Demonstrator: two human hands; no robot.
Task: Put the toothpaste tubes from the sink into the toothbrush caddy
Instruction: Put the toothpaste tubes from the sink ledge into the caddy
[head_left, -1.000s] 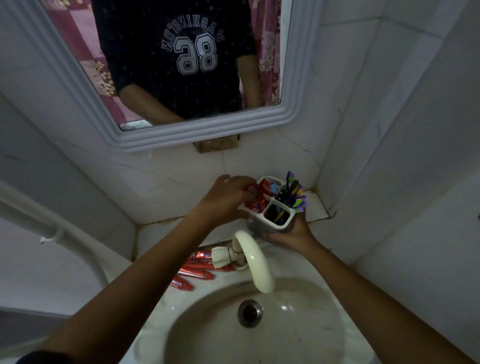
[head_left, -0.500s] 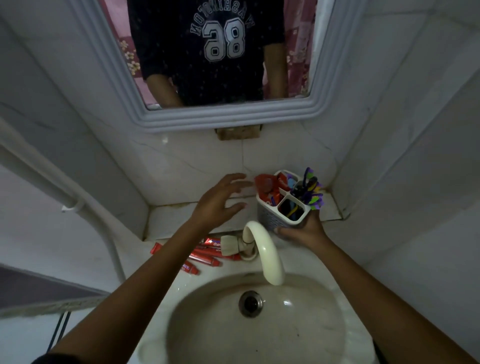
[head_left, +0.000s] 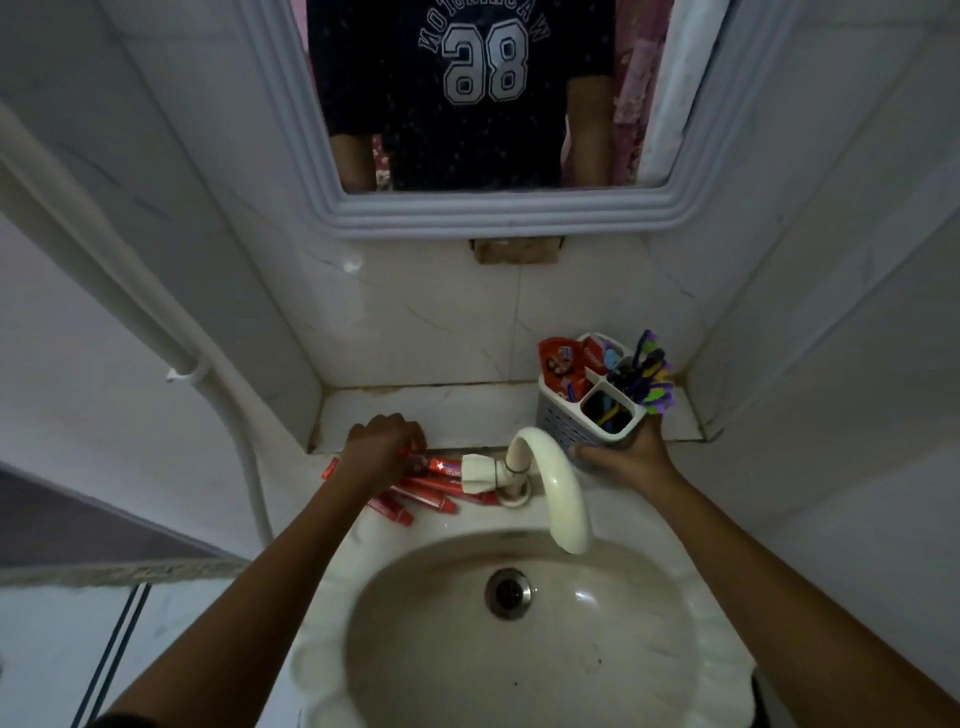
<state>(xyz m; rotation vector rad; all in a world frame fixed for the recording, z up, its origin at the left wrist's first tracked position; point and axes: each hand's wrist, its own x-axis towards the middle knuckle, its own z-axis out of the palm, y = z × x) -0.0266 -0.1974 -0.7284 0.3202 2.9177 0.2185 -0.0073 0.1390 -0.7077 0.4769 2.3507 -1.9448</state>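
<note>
On the sink (head_left: 332, 582) rim, toothpaste tubes (head_left: 431, 491) lie sideways

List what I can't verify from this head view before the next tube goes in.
- Left hand: fingers curl down over the red toothpaste tubes; grip hidden by its own back.
- Tube count: forearm covers part of the pile.
- Caddy base: hidden by right hand.
- Caddy's free room: too dark.

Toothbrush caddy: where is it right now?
In the head view the toothbrush caddy sits right of the faucet, at the back ledge, steadied by the right hand.
</note>
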